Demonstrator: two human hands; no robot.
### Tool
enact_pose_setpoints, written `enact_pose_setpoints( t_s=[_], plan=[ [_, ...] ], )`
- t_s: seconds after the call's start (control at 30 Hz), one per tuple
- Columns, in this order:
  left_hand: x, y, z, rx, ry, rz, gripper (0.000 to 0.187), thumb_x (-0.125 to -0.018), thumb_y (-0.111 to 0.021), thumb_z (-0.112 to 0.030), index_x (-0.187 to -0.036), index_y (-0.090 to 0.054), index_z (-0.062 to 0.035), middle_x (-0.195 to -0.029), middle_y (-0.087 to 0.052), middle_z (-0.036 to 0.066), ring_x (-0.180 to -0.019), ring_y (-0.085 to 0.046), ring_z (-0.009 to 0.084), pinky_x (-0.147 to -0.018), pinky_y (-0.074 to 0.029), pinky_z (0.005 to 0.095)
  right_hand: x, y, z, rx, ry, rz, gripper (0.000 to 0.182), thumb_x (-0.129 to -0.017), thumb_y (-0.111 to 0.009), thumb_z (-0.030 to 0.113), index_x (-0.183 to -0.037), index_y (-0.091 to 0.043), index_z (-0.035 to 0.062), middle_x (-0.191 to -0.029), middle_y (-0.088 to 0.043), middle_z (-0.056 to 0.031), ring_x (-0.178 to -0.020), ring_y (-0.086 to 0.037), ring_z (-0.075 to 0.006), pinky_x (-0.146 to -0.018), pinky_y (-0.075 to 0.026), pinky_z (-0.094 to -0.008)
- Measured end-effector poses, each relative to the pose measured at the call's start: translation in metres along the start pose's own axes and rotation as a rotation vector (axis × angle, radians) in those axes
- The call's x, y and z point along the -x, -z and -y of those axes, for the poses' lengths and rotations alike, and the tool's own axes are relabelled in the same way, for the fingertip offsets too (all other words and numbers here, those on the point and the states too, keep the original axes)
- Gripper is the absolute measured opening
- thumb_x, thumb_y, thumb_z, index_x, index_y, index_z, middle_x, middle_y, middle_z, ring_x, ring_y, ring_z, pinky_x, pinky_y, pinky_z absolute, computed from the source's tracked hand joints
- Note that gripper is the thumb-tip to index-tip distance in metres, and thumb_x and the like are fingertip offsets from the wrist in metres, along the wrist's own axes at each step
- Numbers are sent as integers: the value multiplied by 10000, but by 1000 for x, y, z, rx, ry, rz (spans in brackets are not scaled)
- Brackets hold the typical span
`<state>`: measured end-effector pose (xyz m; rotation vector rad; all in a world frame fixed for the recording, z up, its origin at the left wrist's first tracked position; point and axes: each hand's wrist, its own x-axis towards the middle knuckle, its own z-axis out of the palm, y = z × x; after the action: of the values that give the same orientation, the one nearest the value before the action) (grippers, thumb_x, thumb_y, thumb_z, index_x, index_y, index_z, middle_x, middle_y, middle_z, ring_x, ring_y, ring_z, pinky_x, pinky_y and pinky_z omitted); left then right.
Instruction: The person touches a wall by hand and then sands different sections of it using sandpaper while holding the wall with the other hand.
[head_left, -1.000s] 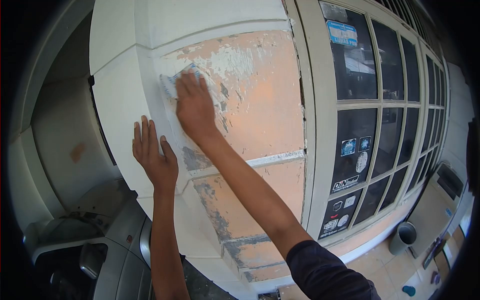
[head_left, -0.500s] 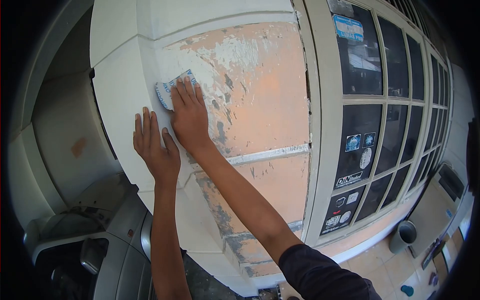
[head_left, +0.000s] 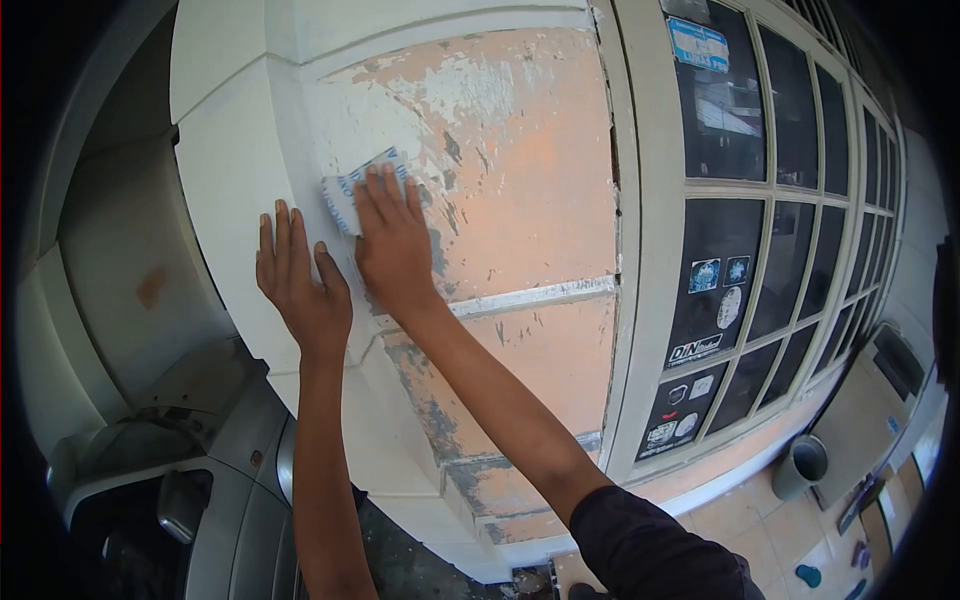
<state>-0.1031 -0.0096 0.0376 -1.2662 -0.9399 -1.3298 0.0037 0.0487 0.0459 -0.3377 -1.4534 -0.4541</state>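
A piece of sandpaper [head_left: 343, 203] with blue print on its white back lies against the peeling wall. My right hand [head_left: 396, 245] presses it there, palm down, its fingers stretched over the sheet. The wall panel [head_left: 545, 170] has peach and white paint with grey bare patches around the sandpaper. To the left, my left hand [head_left: 303, 275] rests flat on the white pillar [head_left: 225, 165], fingers extended and thumb apart, holding nothing.
A paned window [head_left: 740, 260] with stickers stands right of the wall. At lower left is a grey vehicle [head_left: 225, 500] with a side mirror. On the tiled floor at lower right stands a grey bin [head_left: 800, 468], near a teal object [head_left: 808, 576].
My right hand and the sandpaper have shifted slightly right and down over the wall. My left hand remains flat on the pillar, while the view has shifted a little.
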Motion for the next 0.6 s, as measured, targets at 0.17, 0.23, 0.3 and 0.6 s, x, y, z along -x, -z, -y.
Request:
enact_pose_setpoints(
  t_s=[0.17,0.23,0.3,0.6],
  plan=[
    [-1,1,-3,-1,2,3,451,-909,-534,-31,-1359,-517,1,-1478,-459,136,-1420,-343,321,-1137,-215,511,8,69,-50,168,-1,-9,431,-805,-538,-18,-1231,-569,-75,-1348,-538,-227,-1341,-433,-372,-1149,-258,-531],
    [0,0,-4,-8,14,-8,450,-910,-532,-30,-1358,-518,1,-1476,-462,136,-1419,-345,319,-1137,-215,511,20,121,-91,349,-99,-112,450,-810,-525,-47,-1259,-558,-63,-1364,-525,-236,-1352,-417,-390,-1151,-253,-530],
    [0,-2,-5,-15,25,-15,449,-909,-531,-29,-1357,-519,1,-1473,-465,137,-1418,-347,318,-1136,-216,510,26,150,-110,424,-204,-229,464,-840,-485,-91,-1298,-543,-39,-1407,-500,-213,-1392,-365,-373,-1170,-233,-493],
    [-2,-1,0,5,-15,-12,451,-903,-531,-25,-1352,-519,12,-1473,-464,145,-1418,-349,320,-1136,-211,500,25,4,-4,-26,31,53,449,-780,-531,-35,-1223,-555,-105,-1399,-478,-231,-1370,-386,-384,-1151,-272,-514]
  ],
)
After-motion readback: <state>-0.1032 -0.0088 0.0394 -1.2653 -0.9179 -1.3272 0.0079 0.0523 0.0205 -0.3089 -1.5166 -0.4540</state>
